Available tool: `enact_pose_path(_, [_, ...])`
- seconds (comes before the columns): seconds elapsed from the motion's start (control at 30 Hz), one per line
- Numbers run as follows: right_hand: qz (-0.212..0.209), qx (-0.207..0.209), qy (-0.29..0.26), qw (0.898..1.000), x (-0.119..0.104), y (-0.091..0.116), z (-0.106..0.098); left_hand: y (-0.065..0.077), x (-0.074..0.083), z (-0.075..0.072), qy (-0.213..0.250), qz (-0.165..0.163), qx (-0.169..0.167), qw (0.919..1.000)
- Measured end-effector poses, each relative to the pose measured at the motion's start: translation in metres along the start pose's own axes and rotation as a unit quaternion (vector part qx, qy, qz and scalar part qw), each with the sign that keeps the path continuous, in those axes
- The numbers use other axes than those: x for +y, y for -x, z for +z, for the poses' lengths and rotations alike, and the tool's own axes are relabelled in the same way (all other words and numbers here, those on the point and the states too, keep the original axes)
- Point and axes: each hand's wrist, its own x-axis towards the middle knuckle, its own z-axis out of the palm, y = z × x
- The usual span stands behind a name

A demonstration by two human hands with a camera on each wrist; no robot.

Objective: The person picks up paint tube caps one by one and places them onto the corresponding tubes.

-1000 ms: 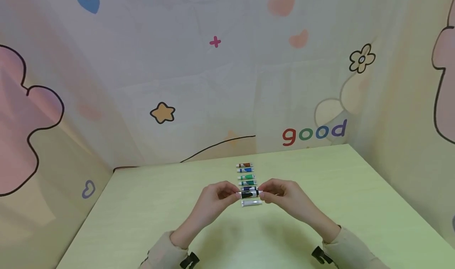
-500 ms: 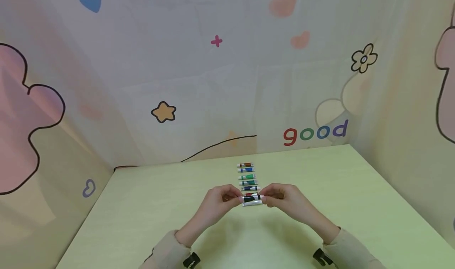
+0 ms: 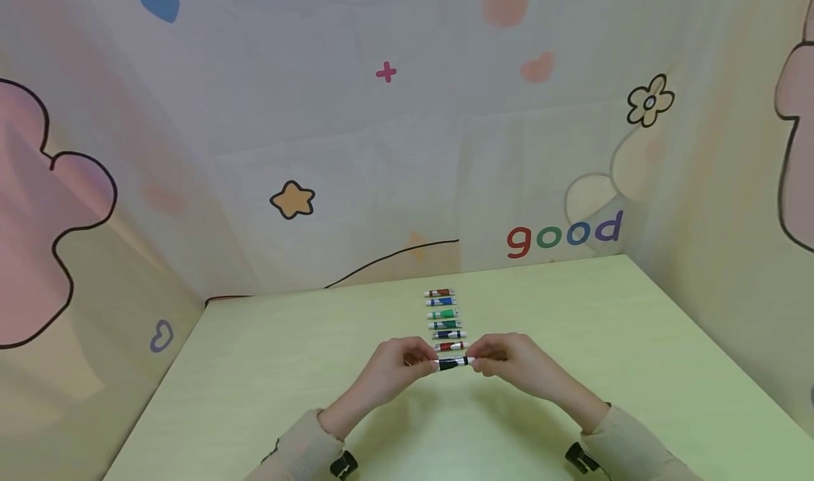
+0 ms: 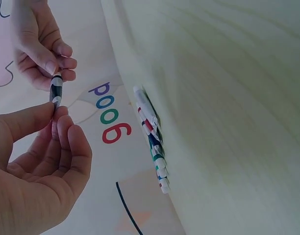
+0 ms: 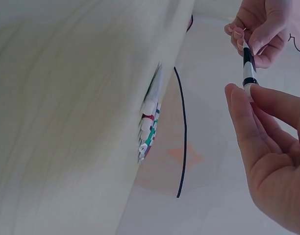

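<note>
Both hands hold a black-and-white paint tube [image 3: 453, 363] level above the table. My left hand [image 3: 397, 369] pinches its tail end, and my right hand [image 3: 518, 359] pinches the white cap end between thumb and fingers. In both wrist views the tube is well clear of the tabletop. Beyond it lies a row of paint tubes: red [image 3: 450, 347], navy [image 3: 449, 335], dark green [image 3: 445, 324], light green [image 3: 443, 313], blue [image 3: 441, 301] and brown [image 3: 439, 292]. A whitish tube [image 4: 146, 104] at the row's near end is hidden behind the held one in the head view.
The pale yellow-green table [image 3: 286, 368] reaches back to a printed cloth backdrop [image 3: 356, 142] with hearts, a star and the word "good". More cloth hangs at the left and right sides. Black clips [image 3: 343, 465] show near the sleeve cuffs.
Both hands have brought the black tube nearer the body, from over the red tube to over the whitish one. The red tube has come into sight; the row lies as before.
</note>
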Motion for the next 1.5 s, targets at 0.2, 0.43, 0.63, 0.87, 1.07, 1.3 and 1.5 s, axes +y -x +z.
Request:
enact_pose_path(0.2, [-0.006, -0.009, 0.008, 1.0, -0.003, -0.001, -0.002, -0.004, -0.001, -0.002, -0.008, 0.002, -0.014, 0.9999])
enact_pose_path(0.43, [-0.018, -0.013, 0.007, 1.0, 0.002, -0.005, -0.004, -0.009, -0.002, -0.001, -0.016, 0.003, -0.028, 0.9995])
enact_pose_path(0.63, [-0.016, -0.022, 0.003, 1.0, 0.01, -0.011, -0.002, -0.012, -0.007, 0.001, -0.027, -0.006, -0.031, 0.9991])
enact_pose_path(0.87, [-0.008, -0.03, -0.008, 0.999, 0.019, -0.013, 0.006, -0.011, -0.017, 0.006, -0.03, -0.005, -0.043, 0.9986])
enact_pose_path(1.07, [0.011, -0.041, -0.015, 0.999, 0.021, -0.011, 0.011, -0.009, -0.024, 0.011, -0.022, -0.002, -0.052, 0.9984])
enact_pose_path(1.3, [0.016, -0.047, 0.011, 0.999, 0.024, -0.015, 0.014, -0.012, -0.027, 0.012, -0.029, 0.0, -0.057, 0.998])
enact_pose_path(1.5, [0.011, -0.049, 0.056, 0.997, 0.028, -0.021, 0.012, -0.019, -0.029, 0.012, -0.036, 0.005, -0.062, 0.9974])
